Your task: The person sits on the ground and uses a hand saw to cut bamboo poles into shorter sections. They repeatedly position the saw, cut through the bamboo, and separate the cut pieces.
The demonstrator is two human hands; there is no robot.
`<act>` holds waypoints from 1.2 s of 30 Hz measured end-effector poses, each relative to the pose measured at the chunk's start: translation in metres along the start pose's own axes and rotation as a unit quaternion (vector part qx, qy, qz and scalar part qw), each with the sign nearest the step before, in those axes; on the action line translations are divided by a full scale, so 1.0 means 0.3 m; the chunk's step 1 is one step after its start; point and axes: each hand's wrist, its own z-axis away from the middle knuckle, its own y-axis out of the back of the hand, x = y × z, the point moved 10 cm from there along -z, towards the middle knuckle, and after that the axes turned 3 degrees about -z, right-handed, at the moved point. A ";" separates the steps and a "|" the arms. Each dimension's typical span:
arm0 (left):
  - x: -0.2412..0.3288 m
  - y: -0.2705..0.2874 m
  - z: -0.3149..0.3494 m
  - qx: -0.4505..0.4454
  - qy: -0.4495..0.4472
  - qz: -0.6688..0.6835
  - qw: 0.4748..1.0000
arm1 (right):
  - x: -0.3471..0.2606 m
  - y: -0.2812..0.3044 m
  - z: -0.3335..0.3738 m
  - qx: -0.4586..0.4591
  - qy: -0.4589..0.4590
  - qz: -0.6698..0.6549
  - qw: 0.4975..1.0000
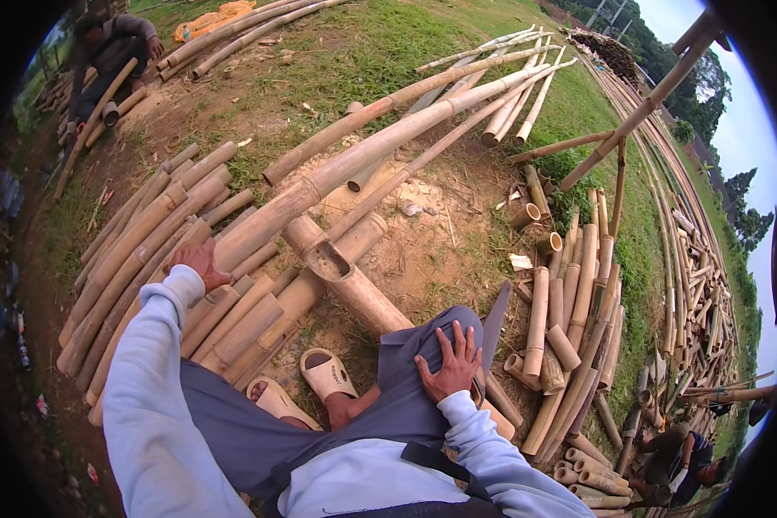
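Note:
My left hand (200, 264) grips the near end of a long, thick bamboo pole (319, 180). Running away to the far right, the pole passes over a notched bamboo piece (326, 259). On my right knee rests my right hand (451, 361), its fingers spread and nothing in them. Close beside that knee a saw blade (493, 331) points upward; its handle is mostly hidden. A thick bamboo log (374, 304) slants from the notched piece toward my right leg.
Cut bamboo lengths (138, 233) lie stacked at my left, and more cut pieces (578, 319) are heaped at my right. Sawdust (423, 224) covers the ground ahead. One person (116, 56) sits at the far left, another (686, 462) at the lower right. Leaning poles (643, 108) stand on the right.

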 end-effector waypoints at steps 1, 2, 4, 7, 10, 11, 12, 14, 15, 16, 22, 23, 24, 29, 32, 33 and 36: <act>-0.070 -0.037 0.034 -0.024 -0.010 -0.007 1.000 | -0.002 0.009 0.005 0.008 0.007 0.003 1.000; -0.109 -0.055 0.078 -0.032 -0.013 -0.046 0.998 | 0.011 0.013 0.018 0.016 0.009 0.009 1.000; -0.267 -0.094 0.216 -0.030 0.017 -0.039 0.999 | 0.002 0.016 0.015 0.006 0.015 0.009 1.000; -0.513 -0.203 0.450 -0.048 0.055 -0.060 0.996 | -0.025 -0.005 0.013 -0.012 0.043 0.006 0.999; -0.649 -0.346 0.646 0.014 0.066 -0.017 0.998 | -0.017 -0.013 0.022 -0.009 0.063 0.013 0.998; -0.745 -0.445 0.711 -0.036 0.105 -0.029 0.993 | -0.030 -0.013 0.018 -0.006 0.076 0.017 0.997; -0.751 -0.457 0.741 -0.036 0.103 -0.018 0.994 | -0.028 -0.011 0.015 0.000 0.080 0.026 0.996; -0.765 -0.473 0.807 -0.034 0.100 0.005 0.994 | -0.030 0.005 0.011 0.000 0.075 0.024 0.997; -0.812 -0.501 0.852 -0.053 0.129 0.000 0.990 | -0.033 0.002 0.012 0.000 0.074 0.020 0.997; -0.842 -0.514 0.889 -0.047 0.143 -0.002 0.989 | -0.036 0.000 0.013 -0.001 0.074 0.015 0.997; -0.932 -0.547 0.997 -0.011 0.203 -0.039 0.978 | -0.052 -0.010 0.012 0.021 0.105 0.029 0.994; -0.923 -0.536 0.994 0.003 0.212 -0.052 0.976 | -0.051 -0.014 0.014 0.020 0.108 0.031 0.993; -0.888 -0.521 0.989 0.019 0.219 -0.065 0.973 | -0.047 -0.010 0.012 0.023 0.110 0.034 0.993; -0.652 -0.407 1.048 0.209 0.238 -0.013 0.948 | -0.059 -0.002 0.024 0.010 0.106 0.027 0.994; -0.479 -0.472 1.084 0.297 0.188 0.069 0.934 | -0.044 -0.011 0.031 0.017 0.103 0.039 0.994; -0.430 -0.527 1.094 0.304 0.163 0.095 0.934 | -0.045 -0.016 0.033 0.011 0.096 0.028 0.995; -0.491 -1.019 1.131 0.064 0.319 0.298 0.898 | -0.073 -0.017 0.019 0.010 0.104 0.029 0.994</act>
